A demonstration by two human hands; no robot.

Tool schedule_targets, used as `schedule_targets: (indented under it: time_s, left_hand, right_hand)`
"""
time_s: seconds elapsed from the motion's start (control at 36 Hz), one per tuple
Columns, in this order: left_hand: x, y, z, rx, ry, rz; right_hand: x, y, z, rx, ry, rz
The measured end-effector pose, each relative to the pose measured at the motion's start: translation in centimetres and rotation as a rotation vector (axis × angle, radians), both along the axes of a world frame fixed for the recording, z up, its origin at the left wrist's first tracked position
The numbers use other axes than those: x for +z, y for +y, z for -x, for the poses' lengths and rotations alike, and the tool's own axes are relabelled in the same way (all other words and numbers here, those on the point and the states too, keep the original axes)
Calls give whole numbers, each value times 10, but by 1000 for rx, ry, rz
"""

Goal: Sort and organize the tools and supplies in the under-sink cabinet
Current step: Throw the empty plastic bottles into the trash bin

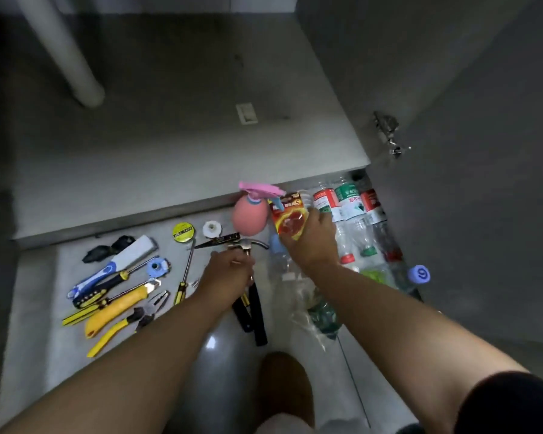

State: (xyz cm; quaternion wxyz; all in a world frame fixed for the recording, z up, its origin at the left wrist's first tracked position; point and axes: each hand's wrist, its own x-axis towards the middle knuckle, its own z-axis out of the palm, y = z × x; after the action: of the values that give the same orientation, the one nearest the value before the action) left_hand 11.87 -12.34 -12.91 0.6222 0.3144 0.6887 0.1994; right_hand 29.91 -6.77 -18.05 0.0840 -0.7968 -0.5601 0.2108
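My left hand (229, 272) grips a claw hammer (254, 245) just below its metal head; its black handle runs down toward me. My right hand (315, 239) holds a red and yellow packet (287, 219) lifted beside a pink spray bottle (251, 211). Left of the hammer, tools lie in a row on the floor: a yellow-handled screwdriver (185, 274), yellow pliers (123, 324), a yellow utility knife (119, 308), a blue and white knife (113, 264), and a yellow tape roll (183, 232).
Several empty plastic bottles (351, 214) lie at the right by the open cabinet door (452, 183) with its hinge (389, 133). The cabinet floor (170, 136) lies ahead with a white drain pipe (66, 51). A blue cap (419, 273) and clear bags (314, 308) sit under my right arm.
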Motion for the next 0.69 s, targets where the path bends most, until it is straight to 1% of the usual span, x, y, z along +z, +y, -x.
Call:
schedule_targets:
  time_s: [0.11,0.22,0.31,0.36,0.44,0.5,0.56,0.58,0.64,0.69]
  left_hand:
    - [-7,1,-2,-4,-34,30]
    - [-10,7,-6,19,-92,74]
    - [-6,8,-13,27,-134,80]
    - [-2,7,-18,11,-174,62]
    - [1,2,-23,-28,-250,108]
    - [0,-4,-26,12,-306,146]
    - [-2,-10,-25,40,-270,151]
    - [-3,-13,-24,58,-243,147]
    - [-6,-19,-19,125,-201,154]
    - [-13,-23,-11,189,-160,138]
  right_hand:
    - [-7,25,5,66,-79,83]
    - [-5,20,7,1,-52,53]
    - [4,-6,8,-140,72,11]
    - [13,-30,9,-168,202,14]
    - [28,-68,13,-82,486,52]
    - [34,-88,15,-18,566,152]
    - [37,-99,15,3,633,231]
    - [36,-100,13,-3,658,237]
    - [32,-97,7,-27,633,211]
    - [26,-87,0,-35,509,172]
